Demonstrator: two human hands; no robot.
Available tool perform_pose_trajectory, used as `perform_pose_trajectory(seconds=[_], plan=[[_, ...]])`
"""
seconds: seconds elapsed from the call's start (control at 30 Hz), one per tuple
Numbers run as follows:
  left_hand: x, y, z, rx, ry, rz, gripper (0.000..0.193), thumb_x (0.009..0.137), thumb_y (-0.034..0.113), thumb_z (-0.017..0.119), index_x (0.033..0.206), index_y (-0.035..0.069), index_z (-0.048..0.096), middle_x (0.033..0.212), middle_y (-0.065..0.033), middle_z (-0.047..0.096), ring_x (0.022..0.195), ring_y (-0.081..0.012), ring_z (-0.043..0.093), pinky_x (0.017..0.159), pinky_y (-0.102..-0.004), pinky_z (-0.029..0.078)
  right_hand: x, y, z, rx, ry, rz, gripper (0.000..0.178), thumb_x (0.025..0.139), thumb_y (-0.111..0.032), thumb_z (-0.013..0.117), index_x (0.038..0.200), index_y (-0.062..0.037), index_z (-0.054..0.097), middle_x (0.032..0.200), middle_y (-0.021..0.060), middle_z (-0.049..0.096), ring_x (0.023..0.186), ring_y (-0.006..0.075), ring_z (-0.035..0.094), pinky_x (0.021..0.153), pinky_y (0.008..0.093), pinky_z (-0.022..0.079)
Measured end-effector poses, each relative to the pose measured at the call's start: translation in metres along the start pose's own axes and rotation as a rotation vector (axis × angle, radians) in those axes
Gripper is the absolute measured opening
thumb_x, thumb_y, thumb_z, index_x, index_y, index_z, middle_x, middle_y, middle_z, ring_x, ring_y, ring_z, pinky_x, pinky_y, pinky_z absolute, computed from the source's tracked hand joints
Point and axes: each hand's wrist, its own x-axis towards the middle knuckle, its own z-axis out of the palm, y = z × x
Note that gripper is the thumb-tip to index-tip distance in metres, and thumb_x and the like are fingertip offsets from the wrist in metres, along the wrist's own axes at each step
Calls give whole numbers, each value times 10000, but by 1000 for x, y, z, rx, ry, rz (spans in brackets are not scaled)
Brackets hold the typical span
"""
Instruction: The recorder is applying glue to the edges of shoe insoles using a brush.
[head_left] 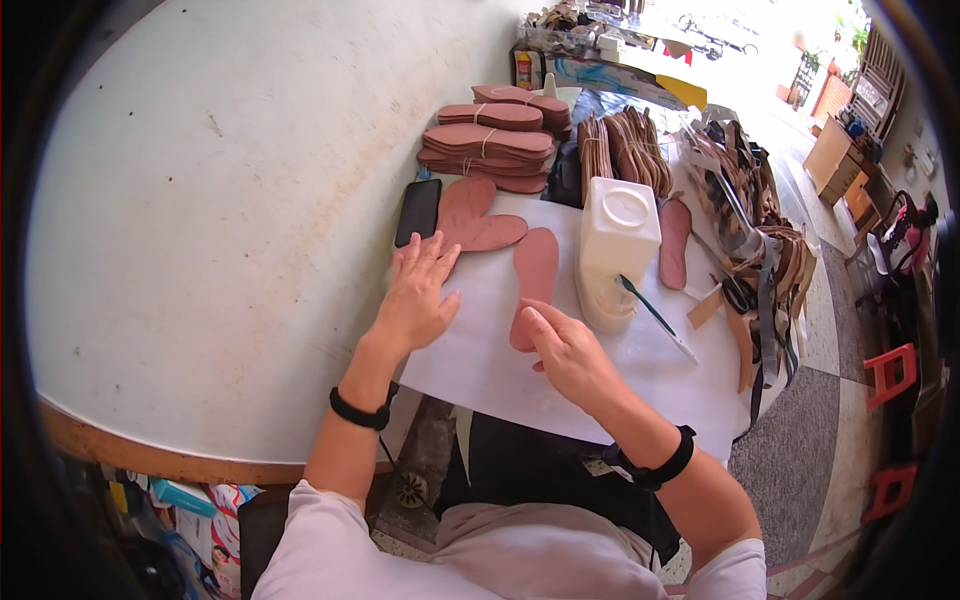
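Between the thumb and fingers of my right hand (566,352) is the near end of a reddish-brown insole (536,262), held over the white-covered table. My left hand (414,298) is open with its fingers apart, and its fingertips reach the near end of some loose overlapping insoles (492,232). Whether it presses on them I cannot tell. A black phone (419,212) lies just beyond those fingertips. To the right of the held insole stands a cut-open white plastic jug (622,232) with pale stuff inside. A dark-green and white brush (655,318) leans out of its opening.
Tied insole bundles (488,142) are stacked at the back left, with more bundles (636,150) on edge beside them. One single insole (675,243) lies right of the jug. Material strips (770,270) and black scissors (739,293) crowd the right edge. A wall (220,230) borders the left.
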Motion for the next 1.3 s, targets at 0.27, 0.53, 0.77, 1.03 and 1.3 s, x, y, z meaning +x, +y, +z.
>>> perform_pose_trajectory(seconds=[0.27,0.53,0.77,1.03,1.3], plan=[[8,-31,37,-39,-54,-84,579,1019,337,524,1500,17,476,1567,-257,418,1480,-428,345,1227,-500,262,-25,-10,-15,14,38,-42,413,1078,-318,467,1208,16,671,873,138,709,825,254,674,807,345,524],[13,-26,40,31,-33,-74,628,1012,395,548,1499,7,470,1562,-243,421,1459,-395,367,1206,-516,273,-92,-35,-59,-50,-6,-41,300,1015,-163,590,1227,35,668,815,123,707,740,167,683,731,294,544],[18,-21,37,6,-57,-132,680,1001,443,562,1500,-7,462,1596,-251,372,1495,-410,304,1231,-503,231,-149,-43,-85,-101,-40,-143,310,991,-159,618,1210,44,704,899,105,752,753,132,681,701,260,539],[-24,63,-46,-219,-84,-106,683,962,309,694,1504,-27,449,1553,-263,436,1372,-410,490,1151,-460,387,-152,-25,-82,-258,38,-294,413,872,-115,758,1268,-25,688,847,99,741,688,247,687,661,342,539],[-71,153,-35,-1501,-529,-389,837,1036,335,628,1630,4,141,1486,-164,501,1220,-260,625,1014,-363,503,-134,-26,-46,-777,-81,-549,472,857,-320,777,1173,8,651,829,73,670,699,217,669,622,344,487]])
